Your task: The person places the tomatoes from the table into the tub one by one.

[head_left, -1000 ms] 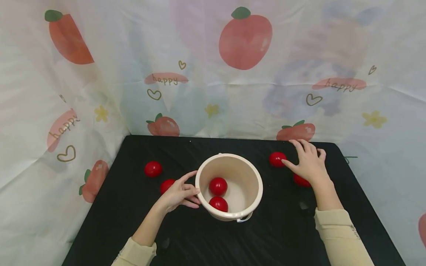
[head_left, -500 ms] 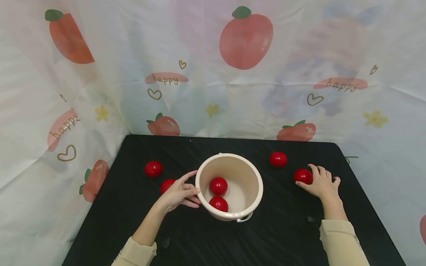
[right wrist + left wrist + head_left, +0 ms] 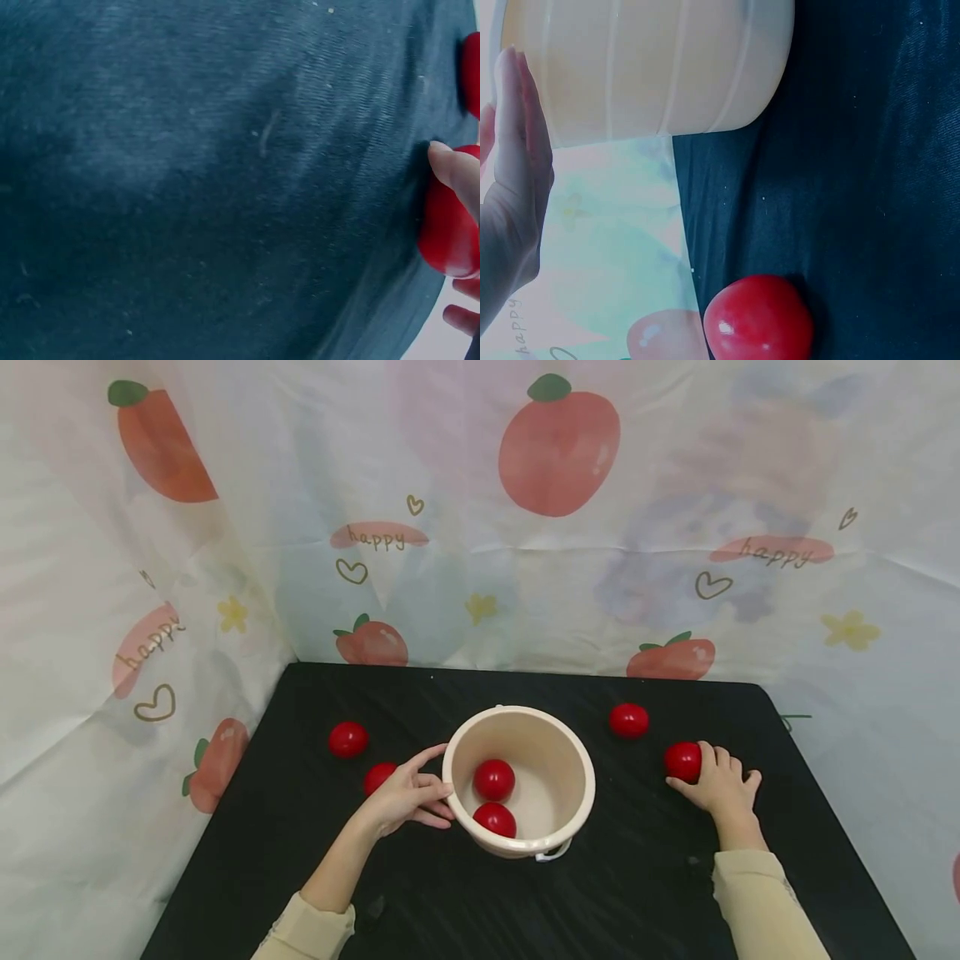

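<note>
A cream bucket [image 3: 534, 843] stands upright at the table's middle with two tomato-like red balls [image 3: 494, 780] inside. My left hand [image 3: 405, 797] holds its left rim, fingers at the lip. In the left wrist view, this hand [image 3: 521, 150] lies along the bucket's ribbed wall [image 3: 652, 67]. At the right, my right hand [image 3: 723, 785] grips another red ball [image 3: 682, 762] on the black cloth, thumb on the near side and fingers at the far side. The right wrist view shows my thumb [image 3: 454, 169] against that ball [image 3: 446, 232]; most of the hand is cut off.
One red ball [image 3: 628, 720] lies between the bucket and my right hand, farther back. Left of the bucket lie a red ball [image 3: 348, 739] and another red ball [image 3: 378, 775], partly hidden behind my left hand. A fruit-printed curtain [image 3: 480, 568] borders the black table [image 3: 570, 910].
My right hand has moved nearer and rightward from above the back-right balls, down to the rightmost ball, and has closed round it. My left hand and the bucket stay in place.
</note>
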A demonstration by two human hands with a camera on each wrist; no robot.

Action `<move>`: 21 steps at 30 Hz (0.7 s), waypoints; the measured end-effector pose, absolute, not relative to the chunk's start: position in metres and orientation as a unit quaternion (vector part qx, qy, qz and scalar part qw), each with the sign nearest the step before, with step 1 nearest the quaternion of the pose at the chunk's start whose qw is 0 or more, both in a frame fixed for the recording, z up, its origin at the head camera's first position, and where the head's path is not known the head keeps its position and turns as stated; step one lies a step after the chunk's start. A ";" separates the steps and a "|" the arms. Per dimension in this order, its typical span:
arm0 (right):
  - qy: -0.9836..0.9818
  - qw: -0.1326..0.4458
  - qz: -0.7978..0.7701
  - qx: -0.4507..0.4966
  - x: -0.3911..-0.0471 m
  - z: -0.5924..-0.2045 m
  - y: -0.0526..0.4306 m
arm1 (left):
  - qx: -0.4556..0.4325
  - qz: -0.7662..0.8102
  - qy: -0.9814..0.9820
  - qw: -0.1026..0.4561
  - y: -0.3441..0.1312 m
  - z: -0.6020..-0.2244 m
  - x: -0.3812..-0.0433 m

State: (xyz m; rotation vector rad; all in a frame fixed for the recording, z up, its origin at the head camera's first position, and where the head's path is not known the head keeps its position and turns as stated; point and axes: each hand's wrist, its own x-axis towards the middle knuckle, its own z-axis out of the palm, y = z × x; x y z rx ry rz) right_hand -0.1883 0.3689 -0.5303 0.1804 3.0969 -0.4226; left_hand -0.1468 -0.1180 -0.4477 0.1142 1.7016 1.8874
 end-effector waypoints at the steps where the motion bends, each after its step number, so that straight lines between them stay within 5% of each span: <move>1: 0.989 0.003 -0.133 0.059 -0.188 -0.532 0.369 | 0.042 0.709 0.639 0.295 -0.118 -0.448 -0.147; 13: 0.992 -0.003 -0.118 0.043 -0.189 -0.536 0.368 | 0.045 0.708 0.640 0.295 -0.118 -0.447 -0.146; 21: 0.994 -0.054 -0.094 0.015 -0.198 -0.506 0.351 | 0.044 0.710 0.639 0.293 -0.118 -0.447 -0.147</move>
